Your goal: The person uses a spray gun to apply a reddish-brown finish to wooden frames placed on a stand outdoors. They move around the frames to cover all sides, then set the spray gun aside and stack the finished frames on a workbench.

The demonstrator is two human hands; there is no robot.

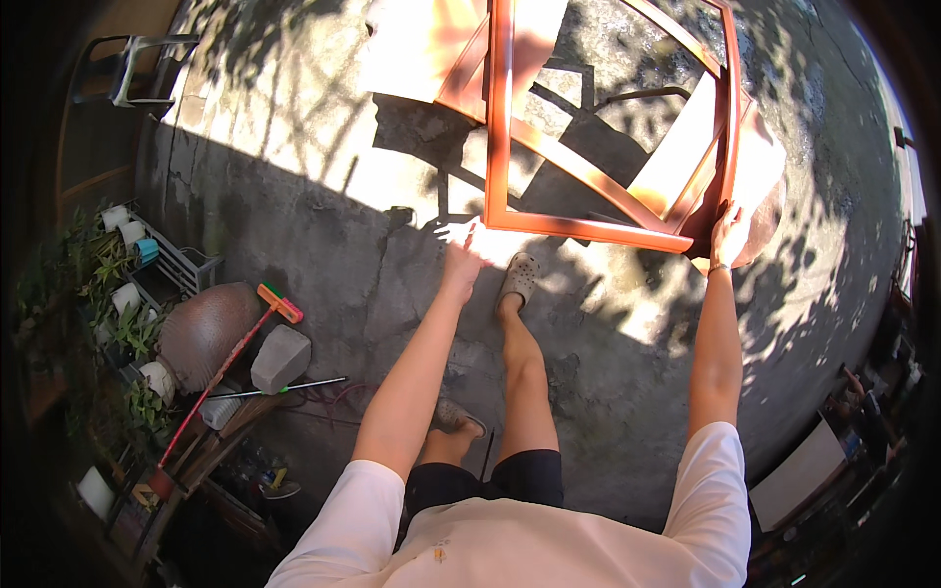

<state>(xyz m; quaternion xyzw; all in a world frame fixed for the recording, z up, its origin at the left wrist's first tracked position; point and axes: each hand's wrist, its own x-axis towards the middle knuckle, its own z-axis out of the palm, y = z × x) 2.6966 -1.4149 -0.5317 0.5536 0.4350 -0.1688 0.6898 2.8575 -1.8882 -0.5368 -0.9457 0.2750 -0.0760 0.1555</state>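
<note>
A large orange-brown wooden frame (588,229) with a diagonal brace stands tilted on the concrete ahead of me. My left hand (461,247) is on the frame's near left corner, in bright sun. My right hand (727,233) grips the frame's near right corner, where it meets a round wooden panel (765,196). Whether the left fingers wrap the rail is washed out by glare. My forward foot in a grey clog (518,278) stands just below the frame's near rail.
Cracked concrete ground (323,245) spreads all around. At the left lie a brown boulder (204,333), a grey block (280,359), a red-handled brush (235,353) and potted plants (118,314). A plastic chair (132,69) stands at the far left. A white board (799,475) leans at the right.
</note>
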